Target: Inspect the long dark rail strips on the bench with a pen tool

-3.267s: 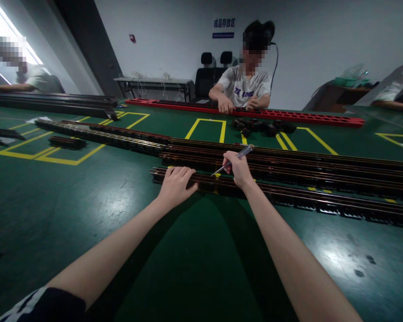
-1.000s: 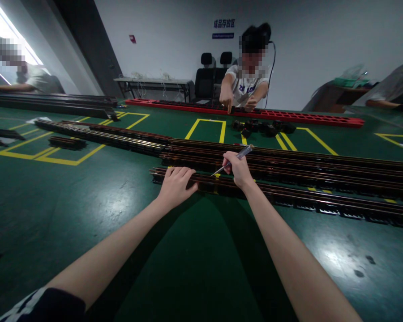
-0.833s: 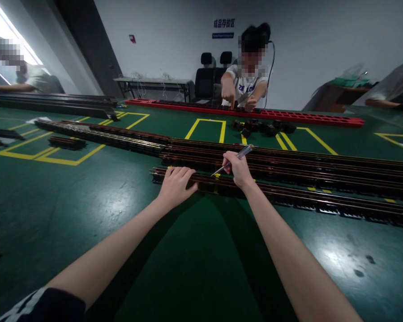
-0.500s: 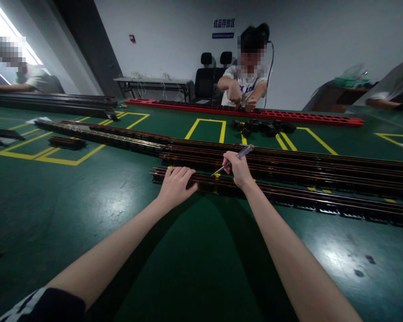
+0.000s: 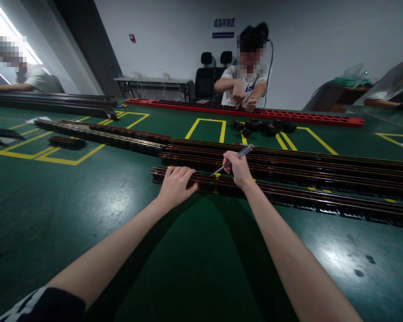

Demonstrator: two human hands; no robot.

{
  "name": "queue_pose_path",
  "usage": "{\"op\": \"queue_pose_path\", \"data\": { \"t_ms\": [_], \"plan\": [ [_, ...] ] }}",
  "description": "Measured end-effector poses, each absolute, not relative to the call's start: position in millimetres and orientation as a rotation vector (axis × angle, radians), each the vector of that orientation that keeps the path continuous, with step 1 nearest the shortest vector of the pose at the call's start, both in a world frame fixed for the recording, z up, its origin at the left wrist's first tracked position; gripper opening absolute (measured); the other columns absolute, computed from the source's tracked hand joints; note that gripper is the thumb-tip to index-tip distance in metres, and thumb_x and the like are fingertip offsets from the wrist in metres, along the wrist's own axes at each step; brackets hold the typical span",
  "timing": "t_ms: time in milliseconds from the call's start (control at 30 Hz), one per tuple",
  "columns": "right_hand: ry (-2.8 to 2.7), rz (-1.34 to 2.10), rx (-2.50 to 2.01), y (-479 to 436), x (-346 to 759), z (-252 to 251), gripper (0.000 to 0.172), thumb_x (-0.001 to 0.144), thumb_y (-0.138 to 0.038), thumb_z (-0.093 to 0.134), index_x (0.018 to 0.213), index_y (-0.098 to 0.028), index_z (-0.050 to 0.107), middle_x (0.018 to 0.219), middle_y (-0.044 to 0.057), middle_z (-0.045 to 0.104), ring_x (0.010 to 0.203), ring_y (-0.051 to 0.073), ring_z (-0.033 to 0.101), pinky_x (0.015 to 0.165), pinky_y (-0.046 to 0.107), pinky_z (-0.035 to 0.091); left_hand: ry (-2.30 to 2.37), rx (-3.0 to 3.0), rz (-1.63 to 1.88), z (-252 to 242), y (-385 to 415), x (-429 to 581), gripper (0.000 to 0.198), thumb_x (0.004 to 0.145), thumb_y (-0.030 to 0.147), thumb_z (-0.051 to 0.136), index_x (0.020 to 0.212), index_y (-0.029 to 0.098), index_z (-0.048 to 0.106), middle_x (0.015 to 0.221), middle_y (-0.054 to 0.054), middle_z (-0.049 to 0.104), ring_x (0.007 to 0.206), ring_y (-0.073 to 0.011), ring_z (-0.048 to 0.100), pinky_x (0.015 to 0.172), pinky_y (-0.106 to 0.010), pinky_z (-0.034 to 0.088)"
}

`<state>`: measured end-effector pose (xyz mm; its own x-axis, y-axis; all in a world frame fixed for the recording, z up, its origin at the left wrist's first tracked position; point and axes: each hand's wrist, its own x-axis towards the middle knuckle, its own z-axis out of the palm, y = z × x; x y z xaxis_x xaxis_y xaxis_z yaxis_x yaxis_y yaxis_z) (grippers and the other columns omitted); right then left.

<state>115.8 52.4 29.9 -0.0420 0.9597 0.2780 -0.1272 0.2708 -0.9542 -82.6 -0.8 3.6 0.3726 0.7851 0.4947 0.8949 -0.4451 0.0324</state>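
Observation:
My left hand (image 5: pixel 177 187) is wrapped over the near end of a long dark rail (image 5: pixel 272 192) with copper-coloured strips, thumb on the near side and fingers over the top. In my right hand (image 5: pixel 237 166) is a slim screwdriver (image 5: pixel 244 152) with a clear handle, gripped like a pen. Its shaft slants down to the left, and the tip is at the top of the rail, just right of my left hand. Whether the tip touches the rail I cannot tell. Several similar rails (image 5: pixel 289 167) lie side by side just behind.
The green table (image 5: pixel 121 250) carries yellow tape outlines. More rails (image 5: pixel 100 134) and a short dark piece (image 5: pixel 67 142) lie to the left. Beyond are black parts (image 5: pixel 263 127) and a long red frame (image 5: pixel 305 117), where a co-worker (image 5: pixel 245 85) works. Other people are at both sides.
My hands, the screwdriver and the rail look the same. Across the table, the co-worker's arm and hand have shifted slightly over the red frame.

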Motion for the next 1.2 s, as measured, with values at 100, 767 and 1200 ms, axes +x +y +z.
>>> {"op": "queue_pose_path", "data": {
  "t_ms": [100, 767, 1200],
  "plan": [
    [-1.272, 1.096, -0.89, 52.0, 115.2, 30.9, 0.03, 0.071, -0.027, 0.054, 0.043, -0.019, 0.048, 0.037, -0.005, 0.037, 0.033, 0.006, 0.034, 0.036, 0.02, 0.025, -1.498, -2.393, -0.666, 3.6, -0.9, -82.7, 0.027, 0.088, 0.034, 0.049, 0.107, 0.018, 0.06, 0.106, -0.008, 0.068, 0.101, -0.0256, 0.059, 0.092, -0.043, 0.039],
    [-1.277, 1.095, -0.895, 51.5, 115.1, 32.4, 0.03, 0.071, -0.025, 0.052, 0.042, -0.019, 0.048, 0.035, -0.005, 0.037, 0.032, 0.006, 0.034, 0.035, 0.02, 0.024, -1.492, -2.389, -0.664, 3.2, -0.7, -82.7, 0.027, 0.087, 0.034, 0.05, 0.107, 0.019, 0.06, 0.106, -0.008, 0.069, 0.101, -0.0257, 0.059, 0.092, -0.043, 0.039],
    [-1.28, 1.092, -0.888, 52.4, 115.1, 31.7, 0.029, 0.07, -0.027, 0.053, 0.042, -0.019, 0.048, 0.036, -0.005, 0.037, 0.032, 0.005, 0.034, 0.035, 0.02, 0.024, -1.476, -2.379, -0.667, 2.1, 0.0, -83.3, 0.027, 0.087, 0.034, 0.05, 0.107, 0.018, 0.059, 0.106, -0.008, 0.069, 0.1, -0.0257, 0.06, 0.091, -0.043, 0.039]
  ]
}}
